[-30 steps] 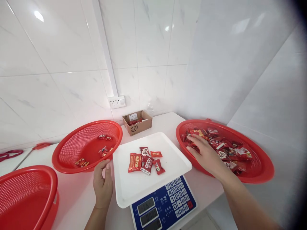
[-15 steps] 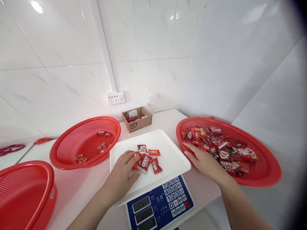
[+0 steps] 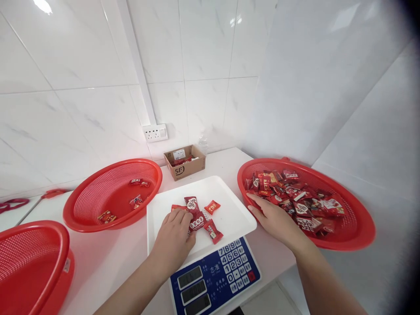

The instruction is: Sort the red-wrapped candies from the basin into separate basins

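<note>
A blue scale (image 3: 216, 275) carries a white tray (image 3: 226, 205) with several red candy packets (image 3: 211, 206). My left hand (image 3: 175, 238) lies on the tray, its fingers curled over the left packets and touching them. My right hand (image 3: 274, 218) rests with fingers stretched flat on the near rim of the right red basket (image 3: 354, 236), which is full of red wrapped candies (image 3: 295, 197). Nothing shows in that hand.
A second red basket (image 3: 95, 197) left of the scale holds a few candies. A third red basket (image 3: 29, 258) sits at the lower left. A small cardboard box (image 3: 185, 162) stands by the tiled wall under a socket (image 3: 155, 132). Red-handled items (image 3: 19, 202) lie far left.
My left hand moved from the counter beside the scale onto the tray and over the candies. My right hand slid back from the candies to the right basket's near rim.
</note>
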`<move>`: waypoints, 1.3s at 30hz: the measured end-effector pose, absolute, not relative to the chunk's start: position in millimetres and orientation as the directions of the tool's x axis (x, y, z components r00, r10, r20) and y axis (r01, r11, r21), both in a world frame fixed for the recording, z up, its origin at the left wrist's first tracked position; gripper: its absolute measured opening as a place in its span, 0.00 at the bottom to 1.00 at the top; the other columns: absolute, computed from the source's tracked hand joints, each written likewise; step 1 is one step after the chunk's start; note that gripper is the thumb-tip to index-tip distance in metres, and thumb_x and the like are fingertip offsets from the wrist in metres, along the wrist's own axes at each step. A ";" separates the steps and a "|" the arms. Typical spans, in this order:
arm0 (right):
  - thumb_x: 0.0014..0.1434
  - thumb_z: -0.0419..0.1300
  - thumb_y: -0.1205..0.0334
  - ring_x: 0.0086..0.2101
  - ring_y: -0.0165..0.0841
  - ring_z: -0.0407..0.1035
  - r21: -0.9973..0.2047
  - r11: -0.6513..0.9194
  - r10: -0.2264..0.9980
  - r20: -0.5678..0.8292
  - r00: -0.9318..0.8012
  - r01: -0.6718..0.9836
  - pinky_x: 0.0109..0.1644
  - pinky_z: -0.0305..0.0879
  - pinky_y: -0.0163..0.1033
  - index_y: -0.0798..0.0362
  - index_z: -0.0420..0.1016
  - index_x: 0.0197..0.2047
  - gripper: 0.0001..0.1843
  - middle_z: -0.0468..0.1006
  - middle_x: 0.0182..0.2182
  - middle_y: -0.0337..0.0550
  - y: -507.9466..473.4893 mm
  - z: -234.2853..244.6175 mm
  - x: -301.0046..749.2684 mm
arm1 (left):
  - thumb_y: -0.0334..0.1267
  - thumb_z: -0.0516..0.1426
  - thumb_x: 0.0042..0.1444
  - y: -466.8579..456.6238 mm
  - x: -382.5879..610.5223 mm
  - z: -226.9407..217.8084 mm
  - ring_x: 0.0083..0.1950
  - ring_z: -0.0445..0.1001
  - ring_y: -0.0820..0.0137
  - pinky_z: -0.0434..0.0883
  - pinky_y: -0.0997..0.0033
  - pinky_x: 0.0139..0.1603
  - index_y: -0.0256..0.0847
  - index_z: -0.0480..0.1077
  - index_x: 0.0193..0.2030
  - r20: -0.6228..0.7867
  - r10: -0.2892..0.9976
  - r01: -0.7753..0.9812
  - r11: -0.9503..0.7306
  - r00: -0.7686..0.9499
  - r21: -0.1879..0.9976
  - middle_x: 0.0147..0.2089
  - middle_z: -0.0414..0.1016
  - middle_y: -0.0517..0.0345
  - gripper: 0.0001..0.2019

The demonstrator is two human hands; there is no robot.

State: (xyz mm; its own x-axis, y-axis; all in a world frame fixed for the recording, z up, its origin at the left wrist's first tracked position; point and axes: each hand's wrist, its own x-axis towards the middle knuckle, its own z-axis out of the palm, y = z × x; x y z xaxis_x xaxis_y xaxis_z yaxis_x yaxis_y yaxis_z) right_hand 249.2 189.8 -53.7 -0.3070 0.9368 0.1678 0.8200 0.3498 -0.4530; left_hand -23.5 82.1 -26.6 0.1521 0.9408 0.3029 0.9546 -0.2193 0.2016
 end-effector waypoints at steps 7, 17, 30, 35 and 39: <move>0.61 0.48 0.54 0.54 0.43 0.62 -0.479 0.445 0.882 0.379 -0.279 0.757 0.58 0.58 0.52 0.54 0.68 0.54 0.22 0.70 0.54 0.51 178.5 -45.7 239.0 | 0.24 0.49 0.51 72.5 -28.9 -29.8 0.42 0.71 0.61 0.70 0.60 0.41 0.41 0.64 0.42 0.487 0.865 0.965 -0.219 0.123 0.145 0.38 0.74 0.53 0.13; 0.61 0.53 0.63 0.45 0.31 0.70 -0.691 0.660 0.610 0.263 -0.748 0.294 0.50 0.64 0.37 0.49 0.69 0.52 0.15 0.77 0.45 0.42 110.3 9.0 198.0 | 0.38 0.49 0.60 63.1 7.7 -18.1 0.39 0.74 0.65 0.73 0.67 0.36 0.44 0.65 0.46 0.667 0.683 0.827 -0.533 0.297 0.178 0.37 0.76 0.55 0.09; 0.61 0.48 0.62 0.56 0.44 0.60 -0.329 0.185 0.979 0.149 -0.142 0.926 0.54 0.60 0.51 0.50 0.59 0.61 0.24 0.65 0.58 0.49 183.9 17.6 307.1 | 0.54 0.54 0.54 90.5 -10.8 -49.5 0.53 0.72 0.60 0.73 0.61 0.48 0.52 0.61 0.60 0.430 0.567 0.666 -0.737 0.702 -0.115 0.54 0.72 0.59 0.27; 0.59 0.53 0.62 0.54 0.42 0.63 -0.218 0.320 0.936 -0.075 -0.343 0.922 0.54 0.61 0.44 0.49 0.61 0.61 0.26 0.66 0.57 0.47 220.3 15.4 299.5 | 0.56 0.54 0.53 91.0 -30.6 -76.1 0.58 0.67 0.55 0.69 0.55 0.52 0.53 0.60 0.61 0.499 0.690 0.817 -0.574 0.524 -0.063 0.59 0.67 0.55 0.29; 0.49 0.64 0.61 0.45 0.42 0.71 -0.171 0.366 0.882 -0.251 -0.400 0.915 0.47 0.66 0.42 0.47 0.72 0.50 0.23 0.75 0.47 0.46 247.0 0.8 277.2 | 0.55 0.52 0.54 84.8 -35.1 -75.1 0.59 0.66 0.56 0.72 0.59 0.49 0.54 0.54 0.64 0.595 0.627 0.809 -0.584 0.504 -0.070 0.60 0.66 0.56 0.31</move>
State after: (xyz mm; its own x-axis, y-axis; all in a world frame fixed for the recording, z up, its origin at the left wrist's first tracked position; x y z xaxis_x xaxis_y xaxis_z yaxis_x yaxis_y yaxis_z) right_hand 277.2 247.0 0.8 -0.3999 0.8816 -0.2507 0.9147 0.3662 -0.1711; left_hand -35.1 84.8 -75.1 0.5036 0.6266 0.5948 0.8089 -0.5838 -0.0697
